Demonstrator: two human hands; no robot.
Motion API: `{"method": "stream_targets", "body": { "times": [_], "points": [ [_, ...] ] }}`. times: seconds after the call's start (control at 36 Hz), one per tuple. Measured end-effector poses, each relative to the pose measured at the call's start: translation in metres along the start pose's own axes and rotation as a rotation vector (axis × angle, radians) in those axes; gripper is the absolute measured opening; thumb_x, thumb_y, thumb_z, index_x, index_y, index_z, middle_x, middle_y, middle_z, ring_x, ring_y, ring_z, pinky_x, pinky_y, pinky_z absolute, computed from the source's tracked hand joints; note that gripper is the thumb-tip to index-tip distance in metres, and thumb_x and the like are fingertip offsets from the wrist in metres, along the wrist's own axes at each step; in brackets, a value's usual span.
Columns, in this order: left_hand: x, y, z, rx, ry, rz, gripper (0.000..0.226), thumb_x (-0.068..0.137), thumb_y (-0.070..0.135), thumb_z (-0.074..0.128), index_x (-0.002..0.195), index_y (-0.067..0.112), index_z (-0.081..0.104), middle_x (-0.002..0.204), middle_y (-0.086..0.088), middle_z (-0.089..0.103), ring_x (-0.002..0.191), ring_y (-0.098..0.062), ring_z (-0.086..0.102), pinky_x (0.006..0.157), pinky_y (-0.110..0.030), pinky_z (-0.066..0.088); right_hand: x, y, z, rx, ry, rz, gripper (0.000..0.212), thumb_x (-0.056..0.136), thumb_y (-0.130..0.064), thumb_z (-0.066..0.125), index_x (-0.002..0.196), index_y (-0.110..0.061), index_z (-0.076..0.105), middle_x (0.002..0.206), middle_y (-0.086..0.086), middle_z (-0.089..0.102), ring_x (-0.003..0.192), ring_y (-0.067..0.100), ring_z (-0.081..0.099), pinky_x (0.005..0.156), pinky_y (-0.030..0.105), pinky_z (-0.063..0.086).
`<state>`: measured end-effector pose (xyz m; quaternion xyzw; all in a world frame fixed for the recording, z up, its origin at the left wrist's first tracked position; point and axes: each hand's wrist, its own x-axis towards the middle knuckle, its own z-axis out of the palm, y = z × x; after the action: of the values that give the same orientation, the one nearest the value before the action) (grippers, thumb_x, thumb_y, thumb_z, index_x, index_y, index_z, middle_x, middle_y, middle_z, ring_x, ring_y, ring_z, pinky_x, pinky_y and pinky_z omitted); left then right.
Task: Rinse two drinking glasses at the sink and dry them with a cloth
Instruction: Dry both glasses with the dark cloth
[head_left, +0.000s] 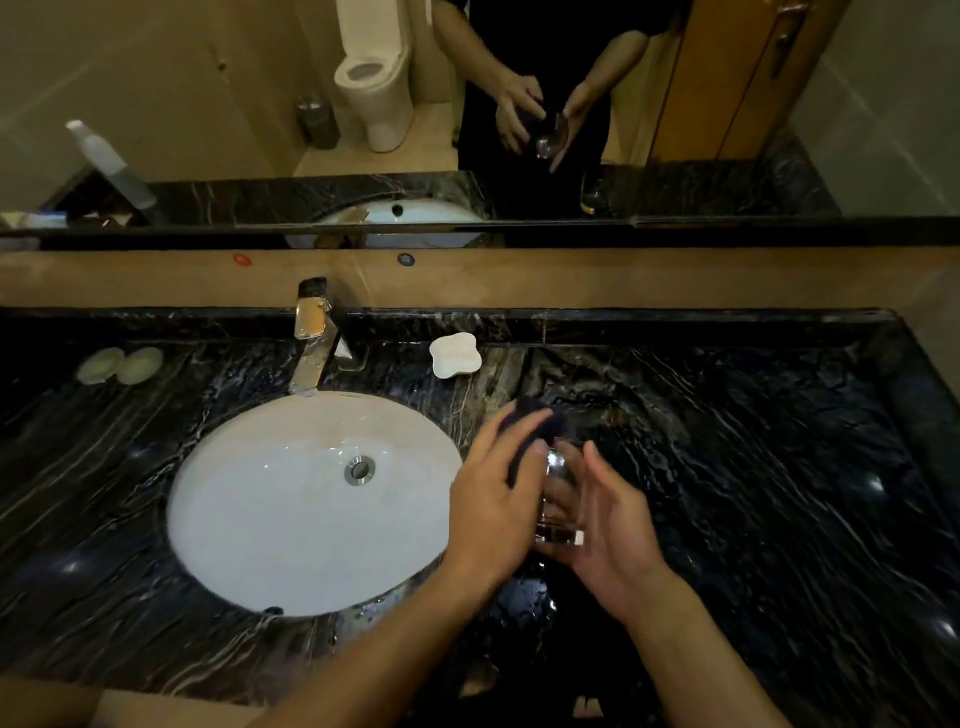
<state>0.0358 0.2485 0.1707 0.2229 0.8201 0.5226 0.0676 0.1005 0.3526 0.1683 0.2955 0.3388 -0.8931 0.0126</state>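
Currently a glass (558, 499) is held above the worktop (779, 493), just right of the sink (291, 519). The right hand (608, 540) is cupped under its base, grip part-open around the glass. A dark cloth (524, 431) is pinched in the left hand's (493, 509) grip and pressed against the glass rim. Drying is judged to be under way, so rinsing of this glass is taken as done. The basin is seen without running water; the tap (311, 338) looks off. A second glass cannot be made out on the worktop, only a likely reflection in the mirror (883, 130), so its state cannot be told. Farther back, a white soap dish (454, 354) sits by the wall.
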Motion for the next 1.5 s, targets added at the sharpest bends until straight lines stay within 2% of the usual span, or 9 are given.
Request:
{"method": "stream_targets", "body": {
  "times": [0.19,0.53,0.72,0.89,0.94,1.06,1.31,1.39,1.5],
  "points": [
    [-0.009,-0.001,0.009,0.146,-0.060,0.197,0.038,0.099,0.036,0.047,0.135,0.038,0.059,0.155,0.015,0.039,0.144,-0.007,0.035,0.113,-0.035,0.039,0.001,0.015,0.012,0.140,0.065,-0.115,0.047,0.101,-0.046,0.039,0.114,-0.020,0.076,0.119,0.005,0.074,0.108,0.017,0.071,0.078,0.026,0.059],
    [-0.052,-0.017,0.005,0.184,-0.061,0.535,0.035,0.099,0.020,0.055,0.134,0.023,0.060,0.157,-0.002,0.040,0.149,-0.033,0.027,0.117,-0.047,0.033,0.012,-0.005,0.004,0.365,0.038,0.089,0.063,0.089,-0.064,0.044,0.090,-0.012,0.080,0.092,0.015,0.076,0.079,0.028,0.075,0.066,0.035,0.063],
    [-0.040,0.005,0.001,-0.036,0.012,0.314,0.031,0.100,0.029,0.051,0.128,0.029,0.065,0.154,0.010,0.043,0.150,-0.024,0.026,0.122,-0.038,0.021,-0.002,-0.004,0.003,0.361,-0.079,0.142,0.068,0.101,-0.051,0.032,0.087,-0.007,0.082,0.097,0.013,0.077,0.085,0.024,0.076,0.066,0.034,0.062],
    [-0.013,0.030,-0.010,-0.327,0.113,-0.084,0.026,0.096,0.031,0.053,0.109,0.047,0.069,0.122,0.016,0.068,0.116,0.000,0.060,0.097,-0.017,0.045,0.001,0.000,0.000,0.150,-0.092,0.137,0.069,0.096,-0.064,0.038,0.134,-0.012,0.062,0.146,0.019,0.051,0.138,0.036,0.046,0.118,0.050,0.032],
    [-0.004,0.033,-0.012,-0.469,0.179,-0.276,0.023,0.100,0.021,0.054,0.101,0.035,0.072,0.095,0.012,0.076,0.090,-0.005,0.069,0.079,-0.019,0.052,0.001,0.005,0.001,0.089,-0.118,0.128,0.072,0.094,-0.069,0.035,0.130,-0.015,0.066,0.135,0.016,0.063,0.120,0.033,0.062,0.105,0.050,0.047],
    [0.005,0.031,-0.016,-0.523,0.270,-0.410,0.024,0.102,0.018,0.051,0.103,0.028,0.073,0.097,0.005,0.077,0.094,-0.014,0.071,0.084,-0.030,0.054,0.002,0.012,0.005,-0.198,-0.019,-0.044,0.065,0.091,-0.070,0.034,0.127,-0.026,0.065,0.099,0.011,0.072,0.079,0.024,0.072,0.081,0.051,0.060],
    [-0.008,0.026,-0.008,-0.188,0.242,-0.118,0.031,0.101,0.027,0.049,0.115,0.053,0.058,0.131,0.015,0.061,0.124,0.004,0.052,0.106,-0.022,0.043,-0.005,0.011,0.024,-0.301,0.010,-0.217,0.055,0.085,-0.062,0.049,0.115,-0.021,0.070,0.104,0.010,0.077,0.094,0.027,0.075,0.071,0.036,0.059],
    [-0.027,0.020,-0.004,-0.089,0.167,0.054,0.035,0.100,0.029,0.048,0.130,0.044,0.058,0.151,0.011,0.047,0.140,-0.001,0.040,0.112,-0.020,0.034,0.001,0.009,0.025,-0.139,0.011,-0.166,0.060,0.082,-0.061,0.058,0.120,-0.016,0.072,0.119,0.014,0.072,0.109,0.030,0.070,0.089,0.039,0.056],
    [-0.056,-0.001,0.006,0.003,0.116,0.197,0.039,0.103,0.044,0.042,0.140,0.045,0.050,0.160,0.013,0.033,0.148,-0.016,0.031,0.118,-0.035,0.031,0.011,-0.006,0.019,0.134,0.006,-0.060,0.065,0.088,-0.064,0.048,0.097,-0.007,0.076,0.096,0.015,0.076,0.084,0.025,0.074,0.076,0.032,0.061]
  ]
}}
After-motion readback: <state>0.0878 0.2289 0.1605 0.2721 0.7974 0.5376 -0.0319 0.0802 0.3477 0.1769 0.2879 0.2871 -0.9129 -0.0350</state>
